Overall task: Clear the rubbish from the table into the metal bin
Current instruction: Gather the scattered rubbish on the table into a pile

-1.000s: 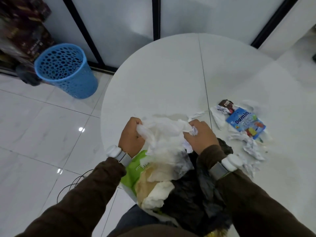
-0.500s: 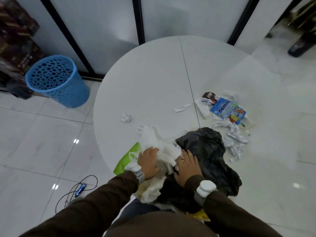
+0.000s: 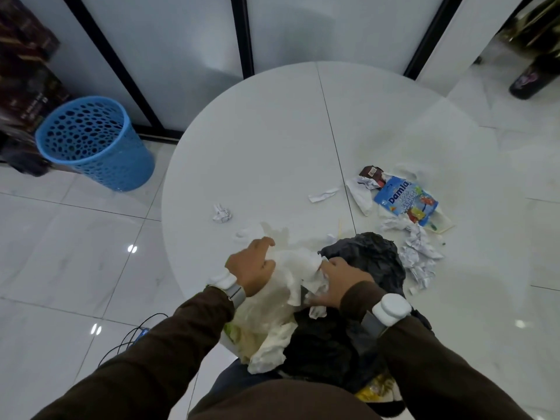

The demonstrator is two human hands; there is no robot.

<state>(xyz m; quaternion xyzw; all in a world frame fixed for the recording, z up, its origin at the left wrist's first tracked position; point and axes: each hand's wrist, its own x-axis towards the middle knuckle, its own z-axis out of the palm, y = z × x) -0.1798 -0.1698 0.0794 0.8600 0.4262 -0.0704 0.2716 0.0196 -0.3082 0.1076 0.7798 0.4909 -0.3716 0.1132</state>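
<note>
Both hands are coming down from a raised hold. A second ago they were lifting the white wad clear of the surface, and now they are pressing it low at the near edge, onto the heap of rubbish beneath them. The left hand [image 3: 251, 268] is clutching the white wad [image 3: 298, 265] from its left side, fingers curled into it. The right hand [image 3: 341, 283] is gripping the wad's right side, just beside the black bag [image 3: 375, 256]. This looks like stuffing a load down, so one batch is probably nearly dealt with.

The metal bin is not showing, and I cannot tell whether the black bag is lining it.

More rubbish is waiting on the surface [image 3: 272, 131]. A paper ball [image 3: 221, 213] is lying toward the left edge. A paper strip [image 3: 322, 195], the Damla packet [image 3: 406, 203], a brown wrapper [image 3: 371, 171] and crumpled scraps [image 3: 419, 256] are lying toward the right edge.

A blue basket [image 3: 94, 144] is standing on the tiled floor [image 3: 75, 253] off the left edge, in front of frosted glass panels [image 3: 181, 56].
</note>
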